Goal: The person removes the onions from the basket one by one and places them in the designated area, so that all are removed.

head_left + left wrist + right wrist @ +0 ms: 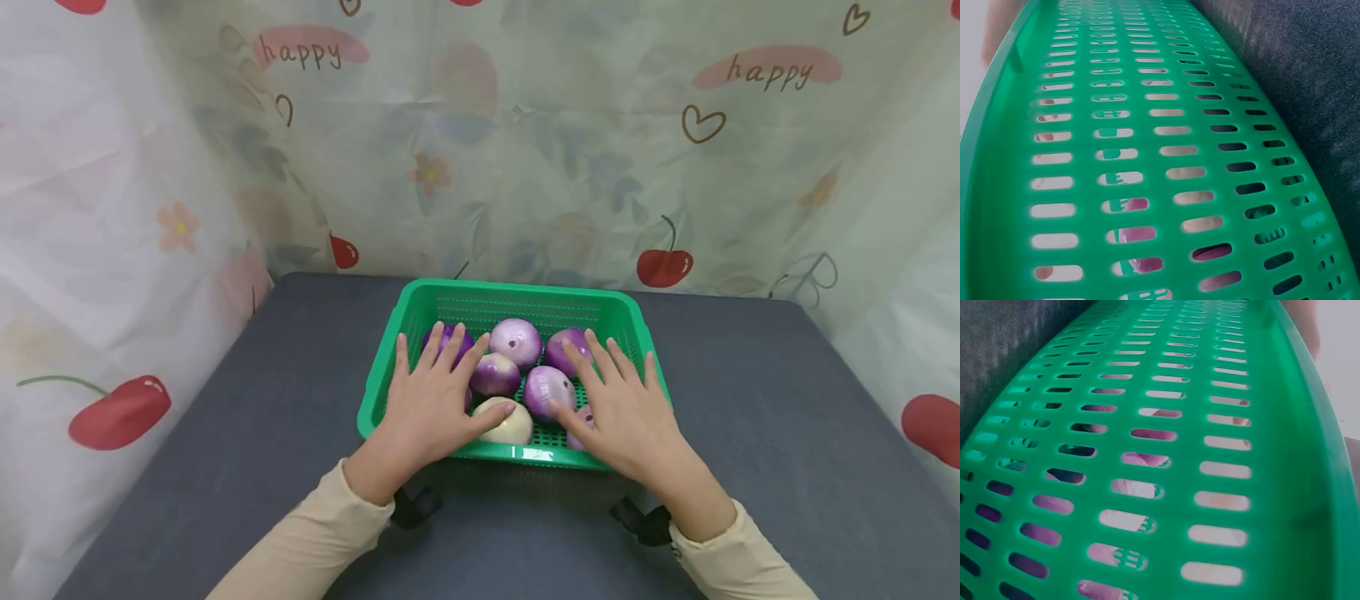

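A green slotted plastic basket (525,291) stands on the dark table, holding several purple onions (515,342) and one pale, whitish onion (504,422) at the front. Over its left part my left hand (427,408) spreads its fingers, the thumb overlapping the pale onion. My right hand (630,417) spreads likewise over the right part, its fingertips overlapping a purple onion (564,350) at the back right. Both hands partly cover onions beneath them. In the wrist views, the basket's slotted wall (1166,150) fills most of the picture, with purple glimpsed through the slots.
The dark grey table (300,375) extends around the basket on all sides. A patterned curtain (517,167) with cherries, hearts and lettering hangs behind and along both sides. Black straps (415,507) circle the wrists below beige sleeves.
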`<control>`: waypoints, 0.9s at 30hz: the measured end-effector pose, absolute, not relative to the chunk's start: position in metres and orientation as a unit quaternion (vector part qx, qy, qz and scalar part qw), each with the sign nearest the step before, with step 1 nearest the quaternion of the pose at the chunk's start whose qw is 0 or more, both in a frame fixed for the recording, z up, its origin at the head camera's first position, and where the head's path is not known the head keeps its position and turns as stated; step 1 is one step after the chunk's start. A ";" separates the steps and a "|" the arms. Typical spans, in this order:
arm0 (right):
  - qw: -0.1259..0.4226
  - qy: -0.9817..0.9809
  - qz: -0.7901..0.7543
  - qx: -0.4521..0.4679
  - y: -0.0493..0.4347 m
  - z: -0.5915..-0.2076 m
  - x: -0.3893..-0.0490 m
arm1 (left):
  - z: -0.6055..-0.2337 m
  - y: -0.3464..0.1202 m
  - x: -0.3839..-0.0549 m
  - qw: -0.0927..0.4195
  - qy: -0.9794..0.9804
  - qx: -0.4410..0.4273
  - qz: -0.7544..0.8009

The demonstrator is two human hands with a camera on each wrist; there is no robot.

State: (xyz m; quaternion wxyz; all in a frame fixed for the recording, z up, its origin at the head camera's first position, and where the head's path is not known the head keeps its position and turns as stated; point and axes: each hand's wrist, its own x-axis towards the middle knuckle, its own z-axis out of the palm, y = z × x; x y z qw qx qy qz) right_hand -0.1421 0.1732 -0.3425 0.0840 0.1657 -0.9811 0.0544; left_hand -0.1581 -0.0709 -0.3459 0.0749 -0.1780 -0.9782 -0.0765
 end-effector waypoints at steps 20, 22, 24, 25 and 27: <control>0.078 -0.971 0.113 0.197 0.180 -0.323 -0.132 | -0.323 -0.079 -0.162 0.088 -0.946 -0.228 -0.214; 0.086 -0.969 0.128 0.195 0.182 -0.315 -0.130 | -0.314 -0.085 -0.162 0.071 -0.944 -0.212 -0.241; 0.093 -0.966 0.147 0.192 0.184 -0.307 -0.128 | -0.305 -0.093 -0.163 0.051 -0.942 -0.194 -0.269; 0.097 -0.964 0.159 0.191 0.186 -0.302 -0.127 | -0.300 -0.097 -0.164 0.041 -0.939 -0.186 -0.285; 0.102 -0.958 0.189 0.192 0.189 -0.294 -0.126 | -0.292 -0.107 -0.166 0.025 -0.931 -0.177 -0.318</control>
